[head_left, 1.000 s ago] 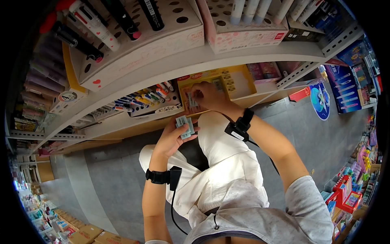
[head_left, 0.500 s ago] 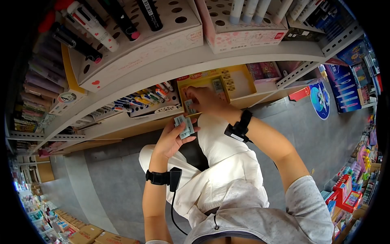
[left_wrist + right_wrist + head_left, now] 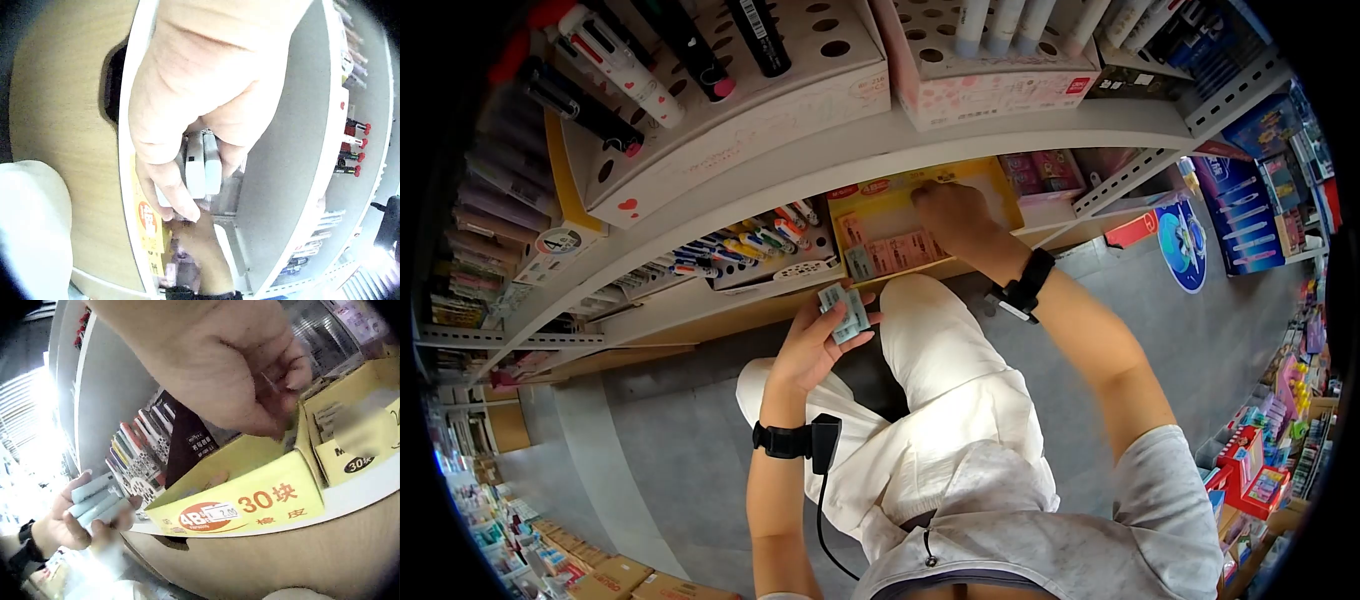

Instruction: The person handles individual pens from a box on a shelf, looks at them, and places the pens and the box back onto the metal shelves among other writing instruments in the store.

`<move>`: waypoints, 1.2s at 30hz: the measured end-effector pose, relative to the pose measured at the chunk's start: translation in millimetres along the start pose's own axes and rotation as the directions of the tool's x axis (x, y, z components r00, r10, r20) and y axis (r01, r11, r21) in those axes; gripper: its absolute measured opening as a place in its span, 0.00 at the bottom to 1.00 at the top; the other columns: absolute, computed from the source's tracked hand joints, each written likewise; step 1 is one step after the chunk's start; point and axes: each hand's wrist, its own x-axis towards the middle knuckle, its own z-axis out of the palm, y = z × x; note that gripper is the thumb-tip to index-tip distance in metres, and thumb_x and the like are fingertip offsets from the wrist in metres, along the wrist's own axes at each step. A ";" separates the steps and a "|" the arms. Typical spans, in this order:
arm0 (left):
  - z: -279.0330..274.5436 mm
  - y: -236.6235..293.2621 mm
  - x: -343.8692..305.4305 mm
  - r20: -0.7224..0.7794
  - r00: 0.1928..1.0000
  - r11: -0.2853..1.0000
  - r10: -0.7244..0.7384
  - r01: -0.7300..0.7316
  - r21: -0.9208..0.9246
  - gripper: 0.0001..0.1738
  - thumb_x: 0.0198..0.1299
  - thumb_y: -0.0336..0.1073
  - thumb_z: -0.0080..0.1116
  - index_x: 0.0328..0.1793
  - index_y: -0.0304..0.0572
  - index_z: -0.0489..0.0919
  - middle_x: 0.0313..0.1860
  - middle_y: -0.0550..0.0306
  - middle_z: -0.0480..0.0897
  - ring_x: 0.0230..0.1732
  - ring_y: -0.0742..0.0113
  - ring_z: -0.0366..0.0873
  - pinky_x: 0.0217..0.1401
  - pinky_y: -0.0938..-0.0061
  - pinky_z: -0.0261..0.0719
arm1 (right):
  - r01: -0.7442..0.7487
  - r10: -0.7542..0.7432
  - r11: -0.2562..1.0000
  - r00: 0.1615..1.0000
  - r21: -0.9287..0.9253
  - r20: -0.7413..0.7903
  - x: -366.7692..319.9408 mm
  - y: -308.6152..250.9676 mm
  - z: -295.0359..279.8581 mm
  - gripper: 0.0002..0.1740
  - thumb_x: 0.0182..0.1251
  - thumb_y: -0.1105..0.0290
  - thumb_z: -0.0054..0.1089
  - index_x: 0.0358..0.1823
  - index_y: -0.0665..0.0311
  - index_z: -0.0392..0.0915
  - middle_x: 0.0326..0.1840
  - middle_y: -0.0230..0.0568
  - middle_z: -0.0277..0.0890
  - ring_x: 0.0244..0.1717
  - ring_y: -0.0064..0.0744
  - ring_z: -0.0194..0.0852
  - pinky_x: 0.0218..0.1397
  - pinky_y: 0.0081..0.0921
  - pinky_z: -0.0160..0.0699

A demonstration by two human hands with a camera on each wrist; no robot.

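Observation:
In the head view my left hand [image 3: 805, 350] holds several pale blue-green erasers [image 3: 845, 313] between thumb and fingers, below the shelf edge. Their ends show side by side in the left wrist view as pale blocks [image 3: 211, 169]. My right hand [image 3: 962, 218] is over the yellow eraser box [image 3: 880, 185], toward its back right, with fingers curled. In the right wrist view its fingertips [image 3: 284, 419] come down by the box's inner wall; I cannot tell whether they pinch anything. Pink erasers [image 3: 900, 252] line the box's near side, with a greenish eraser [image 3: 859, 263] at their left end.
Left of the yellow box stands a holder of colourful pens [image 3: 760, 240]. Pink packages [image 3: 1045, 172] sit to its right. An upper shelf [image 3: 880, 150] with pen display boxes [image 3: 740, 140] hangs close above the right hand. A second yellow box [image 3: 362, 431] adjoins on the right.
My right hand has moved right and back from the box's left part, uncovering the row of pink erasers. The left hand keeps its erasers in about the same place.

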 end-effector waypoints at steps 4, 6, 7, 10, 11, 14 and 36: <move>2.2 -0.5 3.9 0.039 0.999 1.000 -0.024 0.024 0.000 0.27 0.69 0.37 0.50 0.72 0.42 0.60 0.60 0.42 0.75 0.58 0.44 0.78 0.52 0.65 0.84 | -0.043 0.062 0.986 0.992 -0.162 0.113 1.4 -2.2 2.8 0.10 0.55 0.74 0.57 0.40 0.62 0.79 0.41 0.46 0.78 0.42 0.43 0.82 0.38 0.34 0.83; 4.5 0.5 4.8 0.044 0.998 0.999 -0.034 0.034 -0.003 0.28 0.69 0.36 0.51 0.73 0.44 0.58 0.58 0.44 0.76 0.56 0.47 0.79 0.53 0.63 0.83 | 0.088 -0.084 0.975 0.996 -0.202 0.025 1.9 -3.4 10.5 0.10 0.57 0.72 0.56 0.40 0.59 0.80 0.40 0.43 0.77 0.42 0.42 0.81 0.37 0.33 0.82; 5.3 1.1 5.4 0.051 0.998 0.999 -0.038 0.038 0.001 0.30 0.69 0.36 0.51 0.74 0.44 0.56 0.58 0.44 0.76 0.57 0.47 0.79 0.54 0.63 0.83 | 0.089 -0.085 0.976 0.996 -0.200 0.025 2.1 -3.4 11.9 0.10 0.57 0.72 0.56 0.40 0.59 0.80 0.40 0.43 0.77 0.42 0.42 0.81 0.37 0.33 0.82; 5.6 1.6 6.6 0.058 0.997 0.999 -0.044 0.043 0.019 0.32 0.69 0.36 0.51 0.76 0.45 0.54 0.59 0.44 0.75 0.57 0.47 0.78 0.54 0.63 0.82 | 0.117 -0.125 0.958 0.992 -0.262 -0.015 3.5 -0.3 11.7 0.10 0.58 0.71 0.55 0.41 0.57 0.80 0.37 0.40 0.76 0.40 0.41 0.81 0.37 0.31 0.82; 5.5 1.9 7.0 0.058 0.997 0.998 -0.047 0.045 0.033 0.33 0.69 0.37 0.51 0.76 0.45 0.53 0.60 0.44 0.74 0.57 0.47 0.78 0.55 0.63 0.82 | 0.176 -0.183 0.945 0.983 -0.277 -0.001 3.9 2.6 10.2 0.10 0.57 0.71 0.55 0.41 0.57 0.80 0.38 0.41 0.77 0.40 0.41 0.81 0.37 0.32 0.82; 8.2 3.4 6.8 0.059 0.997 0.998 -0.042 0.040 0.043 0.34 0.68 0.37 0.53 0.76 0.44 0.53 0.60 0.44 0.74 0.57 0.48 0.78 0.55 0.63 0.81 | 0.259 -0.254 0.923 0.966 -0.285 0.055 7.7 5.5 4.7 0.11 0.56 0.71 0.56 0.41 0.57 0.80 0.38 0.42 0.77 0.40 0.41 0.81 0.38 0.33 0.82; 22.6 3.5 27.1 0.060 0.977 0.960 -0.203 0.186 0.209 0.32 0.69 0.35 0.48 0.76 0.44 0.52 0.55 0.38 0.78 0.51 0.46 0.82 0.42 0.69 0.88 | -0.082 0.083 0.997 0.979 0.016 -0.186 0.9 -8.0 3.4 0.18 0.53 0.76 0.58 0.48 0.60 0.72 0.36 0.48 0.79 0.36 0.44 0.83 0.37 0.38 0.82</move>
